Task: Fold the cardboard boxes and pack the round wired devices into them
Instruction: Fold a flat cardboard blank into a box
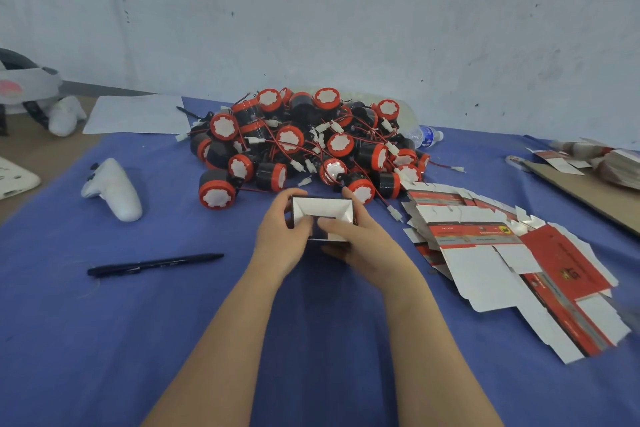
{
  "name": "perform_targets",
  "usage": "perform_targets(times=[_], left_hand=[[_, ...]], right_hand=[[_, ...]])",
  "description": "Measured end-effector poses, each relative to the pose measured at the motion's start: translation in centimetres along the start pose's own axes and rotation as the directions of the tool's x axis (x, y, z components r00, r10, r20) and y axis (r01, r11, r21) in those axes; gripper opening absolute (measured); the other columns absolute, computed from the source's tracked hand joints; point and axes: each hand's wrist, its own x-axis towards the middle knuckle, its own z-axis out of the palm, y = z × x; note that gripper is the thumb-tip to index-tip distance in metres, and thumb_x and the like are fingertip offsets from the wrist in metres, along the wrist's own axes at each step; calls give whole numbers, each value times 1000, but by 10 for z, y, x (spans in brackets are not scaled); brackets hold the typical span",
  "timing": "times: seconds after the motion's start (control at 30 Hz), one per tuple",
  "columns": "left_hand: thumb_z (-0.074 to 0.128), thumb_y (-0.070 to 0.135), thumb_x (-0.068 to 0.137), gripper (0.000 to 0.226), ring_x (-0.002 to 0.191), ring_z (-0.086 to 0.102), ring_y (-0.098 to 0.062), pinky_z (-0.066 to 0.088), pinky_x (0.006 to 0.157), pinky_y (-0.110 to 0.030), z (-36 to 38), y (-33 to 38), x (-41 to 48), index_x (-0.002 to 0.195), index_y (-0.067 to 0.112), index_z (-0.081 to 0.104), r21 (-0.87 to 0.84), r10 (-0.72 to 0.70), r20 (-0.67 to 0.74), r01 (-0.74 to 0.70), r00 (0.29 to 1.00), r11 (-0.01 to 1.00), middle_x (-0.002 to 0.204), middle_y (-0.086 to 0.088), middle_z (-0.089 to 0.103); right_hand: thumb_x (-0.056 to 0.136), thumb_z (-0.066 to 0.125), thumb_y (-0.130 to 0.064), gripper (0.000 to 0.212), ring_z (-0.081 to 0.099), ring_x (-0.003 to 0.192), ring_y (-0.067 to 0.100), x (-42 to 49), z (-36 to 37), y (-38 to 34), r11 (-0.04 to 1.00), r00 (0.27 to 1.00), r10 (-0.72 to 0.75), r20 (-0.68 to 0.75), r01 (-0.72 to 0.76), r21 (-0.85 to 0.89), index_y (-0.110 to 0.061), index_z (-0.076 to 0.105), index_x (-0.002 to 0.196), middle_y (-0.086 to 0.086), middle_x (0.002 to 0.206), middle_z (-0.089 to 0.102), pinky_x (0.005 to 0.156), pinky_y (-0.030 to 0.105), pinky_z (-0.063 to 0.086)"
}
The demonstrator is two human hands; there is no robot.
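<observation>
The person holds a small cardboard box (pixel 322 213) in both hands over the middle of the table (pixel 38 146), which is mostly covered by a blue cloth (pixel 104 340). The box is part-folded, its white inside turned up and open toward the head camera. The left hand (pixel 280 234) grips the box's left side, fingers curled round the far corner and thumb on the near rim. The right hand (pixel 362 244) grips the right side, its fingers wrapped round the far right corner and underneath, its thumb lying across the near flap.

Just behind the box, toward the far edge of the table, lies a pile of round devices (pixel 304 142), black bodies with red-rimmed white faces, thin red wires and white plugs tangled among them. To the right of the hands a fanned stack of flat box blanks (pixel 502 263), red and white, spreads toward the right edge.

A dark pen (pixel 156 263) lies on the cloth to the left of the hands, and a white controller (pixel 114 189) beyond it. A sheet of paper (pixel 135 113) sits at the far left of the cloth, with a headset (pixel 26 87) at the table's far left corner. A water bottle (pixel 425 137) lies on its side behind the pile, on its right. A cardboard sheet (pixel 588 196) lies along the right edge.
</observation>
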Motion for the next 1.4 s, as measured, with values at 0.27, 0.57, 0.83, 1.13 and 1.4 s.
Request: perform_targets(times=[0.27,0.57,0.83,1.13,1.4], left_hand=[[54,-1,90,43,110,61,-21,57,87,-41,-5,3,2,120,30,58,-260,-117,-89,90,989,961,118,1,64],[38,-7,90,59,138,35,-15,39,109,-45,5,11,-5,111,47,47,-1,229,-3,-229,973,973,149,3,37],[60,40,89,16,132,33,4,33,83,4,9,6,-5,84,26,66,134,196,2,-194,981,972,143,5,46],[57,20,95,63,123,47,-7,46,94,-17,7,5,-3,148,30,23,31,229,-224,-228,947,973,139,14,38],[48,6,97,57,126,48,-11,45,104,-32,13,7,-4,147,27,31,-25,110,-124,-114,986,993,142,5,47]], right_hand=[[93,57,-8,53,68,101,23,-3,2,-4,978,994,-39,101,17,208,-35,45,136,2,116,69,85,34,56],[92,55,-4,33,70,86,18,1,0,-3,970,994,-54,-93,75,231,-18,61,121,6,100,72,72,28,57],[96,52,-15,25,69,98,23,2,1,-2,947,993,4,-117,34,319,-14,63,119,12,113,68,73,31,58],[96,55,-15,39,64,110,21,6,28,6,966,969,-239,-68,244,79,-25,47,133,8,124,63,85,33,56],[93,52,-3,53,67,103,17,6,31,7,960,963,-202,-177,231,161,-38,46,133,2,122,63,72,28,57]])
